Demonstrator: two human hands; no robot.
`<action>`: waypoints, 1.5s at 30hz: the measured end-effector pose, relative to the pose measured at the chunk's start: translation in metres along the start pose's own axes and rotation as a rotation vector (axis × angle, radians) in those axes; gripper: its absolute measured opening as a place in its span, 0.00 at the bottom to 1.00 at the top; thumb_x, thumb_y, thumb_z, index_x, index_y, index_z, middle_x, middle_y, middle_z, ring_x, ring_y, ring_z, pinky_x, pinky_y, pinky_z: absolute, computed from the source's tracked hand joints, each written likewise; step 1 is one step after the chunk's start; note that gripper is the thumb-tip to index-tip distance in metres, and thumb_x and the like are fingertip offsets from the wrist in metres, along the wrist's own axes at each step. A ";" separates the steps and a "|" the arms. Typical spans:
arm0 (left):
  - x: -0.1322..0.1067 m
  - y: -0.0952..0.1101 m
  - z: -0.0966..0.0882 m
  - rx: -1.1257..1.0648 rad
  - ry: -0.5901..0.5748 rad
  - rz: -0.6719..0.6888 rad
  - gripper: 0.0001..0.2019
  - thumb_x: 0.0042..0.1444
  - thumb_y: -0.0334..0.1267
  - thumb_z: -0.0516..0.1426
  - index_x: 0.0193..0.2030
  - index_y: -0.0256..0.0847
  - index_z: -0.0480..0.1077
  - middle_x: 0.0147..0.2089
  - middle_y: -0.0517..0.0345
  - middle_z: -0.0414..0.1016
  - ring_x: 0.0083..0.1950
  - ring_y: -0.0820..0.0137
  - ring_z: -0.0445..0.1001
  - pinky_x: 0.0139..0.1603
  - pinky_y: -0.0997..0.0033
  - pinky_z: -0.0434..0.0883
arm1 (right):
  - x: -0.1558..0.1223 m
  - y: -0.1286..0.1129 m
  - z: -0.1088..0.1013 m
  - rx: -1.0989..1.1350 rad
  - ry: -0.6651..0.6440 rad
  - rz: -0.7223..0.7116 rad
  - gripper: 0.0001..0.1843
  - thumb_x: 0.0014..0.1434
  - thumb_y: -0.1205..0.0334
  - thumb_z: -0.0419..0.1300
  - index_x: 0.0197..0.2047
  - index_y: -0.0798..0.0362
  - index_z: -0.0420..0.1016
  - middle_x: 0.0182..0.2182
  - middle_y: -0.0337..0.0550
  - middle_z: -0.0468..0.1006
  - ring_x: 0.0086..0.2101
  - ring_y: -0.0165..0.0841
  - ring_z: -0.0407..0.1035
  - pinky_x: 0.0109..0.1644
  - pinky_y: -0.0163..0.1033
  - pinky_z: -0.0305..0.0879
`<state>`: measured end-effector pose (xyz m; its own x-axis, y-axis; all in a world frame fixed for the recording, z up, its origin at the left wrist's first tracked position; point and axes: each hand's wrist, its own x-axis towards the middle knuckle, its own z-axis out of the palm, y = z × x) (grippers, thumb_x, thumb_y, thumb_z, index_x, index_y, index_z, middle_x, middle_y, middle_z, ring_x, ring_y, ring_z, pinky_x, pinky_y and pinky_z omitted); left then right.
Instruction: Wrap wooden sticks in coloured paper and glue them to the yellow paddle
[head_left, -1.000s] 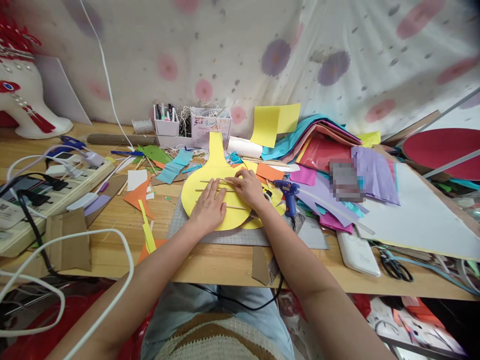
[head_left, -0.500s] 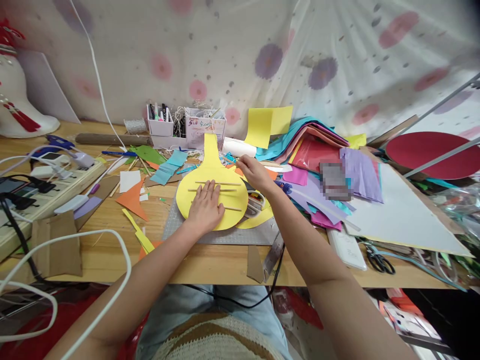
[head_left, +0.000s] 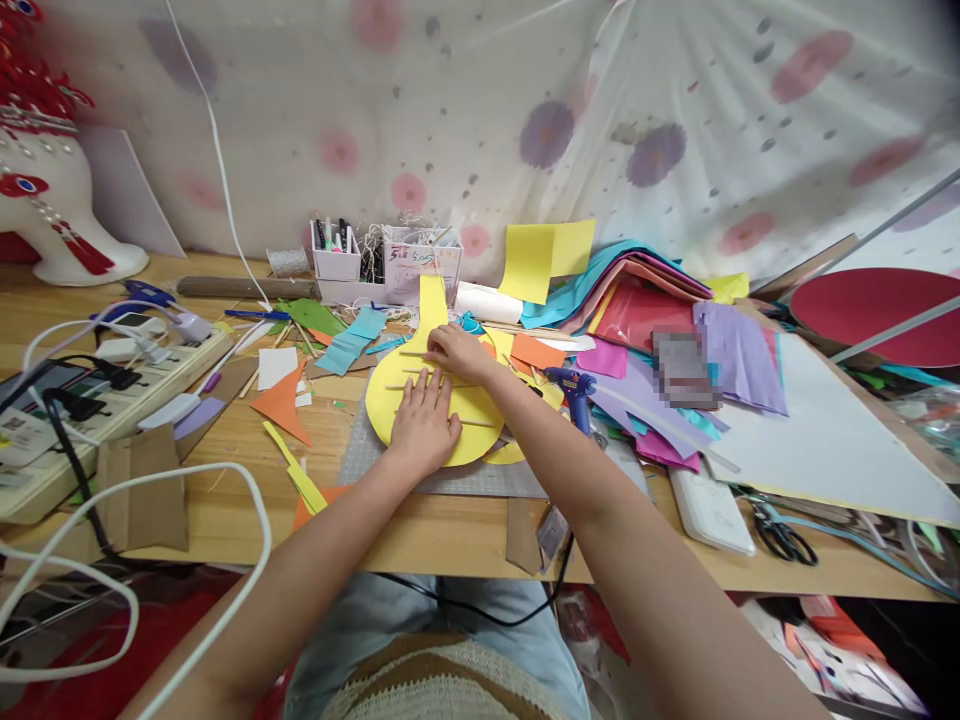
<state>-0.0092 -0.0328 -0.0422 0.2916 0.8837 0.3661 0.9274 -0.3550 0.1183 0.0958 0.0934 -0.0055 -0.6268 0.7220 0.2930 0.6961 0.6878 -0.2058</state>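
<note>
both hands on the yellow gourd-shaped paper cutout (head_left: 386, 405), straight ahead.
left hand (head_left: 424, 425) lies flat, open, empty; right hand (head_left: 457, 350) just beyond it touches the topmost thin wooden stick (head_left: 411, 353), lying crosswise; pinching or pressing, cannot tell.

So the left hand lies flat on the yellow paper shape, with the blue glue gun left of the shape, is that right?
Not quite: in the head view the blue glue gun lies right of the yellow paper shape; the left hand does lie flat on it.
</note>
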 end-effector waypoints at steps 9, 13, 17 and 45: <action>-0.001 -0.001 0.000 -0.014 0.009 -0.007 0.27 0.56 0.39 0.45 0.62 0.30 0.55 0.65 0.46 0.51 0.67 0.57 0.44 0.65 0.54 0.46 | -0.024 0.007 -0.010 0.023 0.079 0.045 0.11 0.58 0.65 0.50 0.43 0.56 0.69 0.40 0.48 0.72 0.42 0.36 0.61 0.48 0.40 0.56; 0.000 -0.001 -0.002 -0.003 -0.003 -0.008 0.27 0.56 0.40 0.44 0.61 0.30 0.56 0.65 0.46 0.52 0.67 0.57 0.46 0.65 0.54 0.46 | -0.066 0.000 -0.008 -0.053 0.188 0.035 0.17 0.58 0.69 0.48 0.48 0.57 0.69 0.47 0.49 0.71 0.48 0.37 0.60 0.54 0.43 0.55; 0.002 0.000 -0.004 0.037 -0.037 -0.020 0.27 0.56 0.41 0.43 0.62 0.31 0.55 0.66 0.48 0.50 0.67 0.59 0.45 0.65 0.56 0.46 | -0.099 -0.010 0.002 -0.115 0.188 0.038 0.19 0.61 0.64 0.45 0.52 0.55 0.68 0.50 0.46 0.71 0.52 0.37 0.60 0.58 0.46 0.54; 0.009 0.000 -0.003 0.023 -0.073 -0.097 0.27 0.59 0.43 0.39 0.63 0.35 0.53 0.66 0.48 0.50 0.68 0.57 0.43 0.65 0.50 0.43 | -0.078 -0.018 0.013 -0.146 -0.030 0.252 0.28 0.64 0.57 0.37 0.64 0.58 0.49 0.64 0.54 0.44 0.63 0.43 0.35 0.62 0.55 0.40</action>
<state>-0.0071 -0.0259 -0.0362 0.2156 0.9338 0.2855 0.9569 -0.2603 0.1287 0.1278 0.0257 -0.0370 -0.4366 0.8720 0.2213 0.8727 0.4703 -0.1313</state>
